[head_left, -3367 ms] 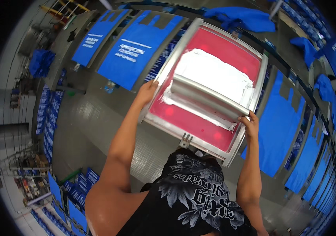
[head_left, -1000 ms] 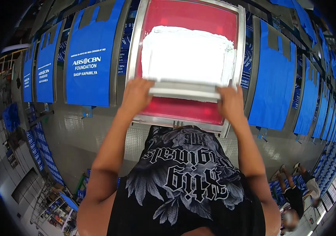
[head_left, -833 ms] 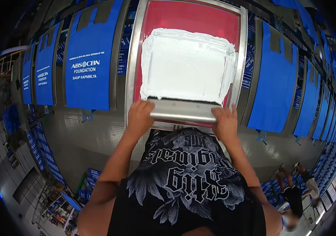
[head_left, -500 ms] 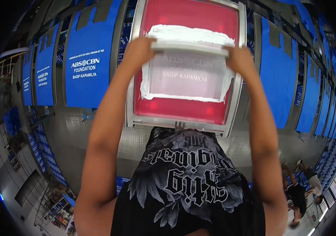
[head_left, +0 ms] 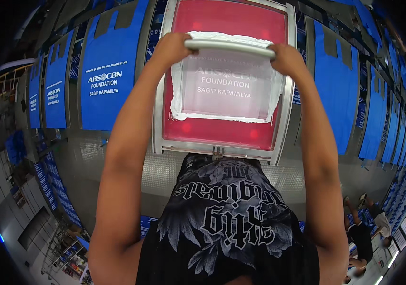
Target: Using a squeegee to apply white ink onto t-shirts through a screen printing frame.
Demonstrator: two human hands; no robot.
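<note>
A red printing screen in a silver metal frame lies in front of me. My left hand grips the left end of a pale metal squeegee, and my right hand grips its right end, both near the upper part of the screen. A band of thick white ink rings the stencil area, where light lettering shows through a thin, pinkish film.
Blue bag panels lie on grey boards to the left, printed in white, with more blue panels in a long row to the right. Other people appear at the lower right. A wheeled metal rack stands at the lower left.
My hands drew the squeegee down to the screen's bottom edge, then pushed it up to the top of the stencil. The white ink over the middle thinned, showing lettering.
</note>
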